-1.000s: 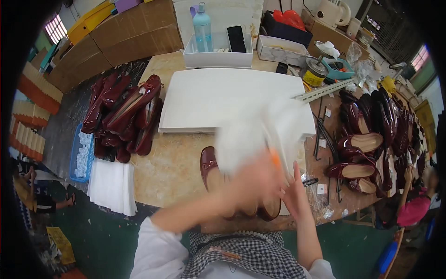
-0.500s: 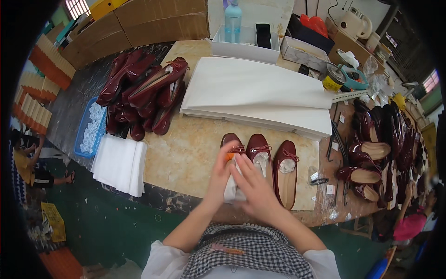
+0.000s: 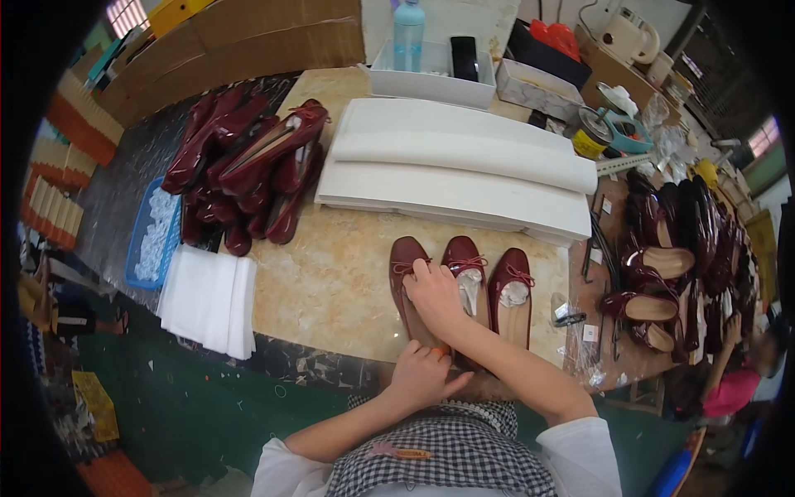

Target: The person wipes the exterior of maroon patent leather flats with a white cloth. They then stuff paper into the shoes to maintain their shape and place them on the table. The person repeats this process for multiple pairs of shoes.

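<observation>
Three dark red patent ballet flats with small bows lie side by side in front of me, toes pointing away. Over the opening of the left ballet flat (image 3: pixel 406 253) bends my right hand (image 3: pixel 436 296), fingers curled down into it; their tips and anything they hold are hidden. My left hand (image 3: pixel 421 377) is closed at that shoe's heel, thumb stretched out to the right, with something orange around one finger. Crumpled white paper fills the toes of the middle ballet flat (image 3: pixel 464 253) and the right ballet flat (image 3: pixel 511 286).
A stack of white paper sheets (image 3: pixel 455 178) lies beyond the shoes. At left are a heap of dark red shoes (image 3: pixel 240 174), a blue basket (image 3: pixel 172 228) and folded white sheets (image 3: pixel 207 302). More shoes (image 3: pixel 662 265) crowd the right side, near a person in pink (image 3: pixel 729 393).
My hands have parted from the white paper they pressed between them, which no longer shows. The right went down into the left shoe, the left back to its heel.
</observation>
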`<state>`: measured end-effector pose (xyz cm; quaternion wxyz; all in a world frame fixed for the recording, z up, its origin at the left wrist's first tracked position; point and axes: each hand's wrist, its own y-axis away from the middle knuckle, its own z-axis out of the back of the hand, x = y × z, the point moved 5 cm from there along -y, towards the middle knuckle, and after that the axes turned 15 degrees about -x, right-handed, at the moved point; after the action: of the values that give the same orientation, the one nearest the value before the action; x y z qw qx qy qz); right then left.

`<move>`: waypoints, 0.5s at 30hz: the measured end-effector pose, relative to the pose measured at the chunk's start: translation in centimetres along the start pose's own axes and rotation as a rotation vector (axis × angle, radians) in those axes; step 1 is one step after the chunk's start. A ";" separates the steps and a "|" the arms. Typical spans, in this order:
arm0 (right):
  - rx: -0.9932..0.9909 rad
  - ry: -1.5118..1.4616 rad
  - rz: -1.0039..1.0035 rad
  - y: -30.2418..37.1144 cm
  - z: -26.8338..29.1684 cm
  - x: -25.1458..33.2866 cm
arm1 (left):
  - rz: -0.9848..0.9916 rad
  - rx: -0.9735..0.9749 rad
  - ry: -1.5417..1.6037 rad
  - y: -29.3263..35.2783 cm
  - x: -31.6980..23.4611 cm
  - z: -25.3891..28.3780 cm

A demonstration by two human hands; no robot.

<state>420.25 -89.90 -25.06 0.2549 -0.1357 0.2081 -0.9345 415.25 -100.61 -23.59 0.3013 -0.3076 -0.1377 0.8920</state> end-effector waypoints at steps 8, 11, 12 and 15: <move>-0.102 -0.057 -0.290 -0.4 1.3 -4.3 | -0.054 -0.076 -0.029 -0.2 -0.5 -0.9; -0.089 -0.082 -0.318 -0.7 0.4 -4.3 | -0.065 -0.036 -0.051 -0.4 -0.6 -0.5; -0.112 -0.122 -0.286 -0.9 1.0 -4.6 | -0.070 -0.032 -0.040 -1.0 -0.4 -0.1; -0.185 -0.568 -0.481 1.9 5.7 -9.0 | -0.140 -0.252 -0.029 -1.2 1.5 2.8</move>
<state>430.56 -88.42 -22.24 0.0624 -0.4567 0.1750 -0.8700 413.04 -98.91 -21.58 0.3198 -0.3199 -0.2743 0.8486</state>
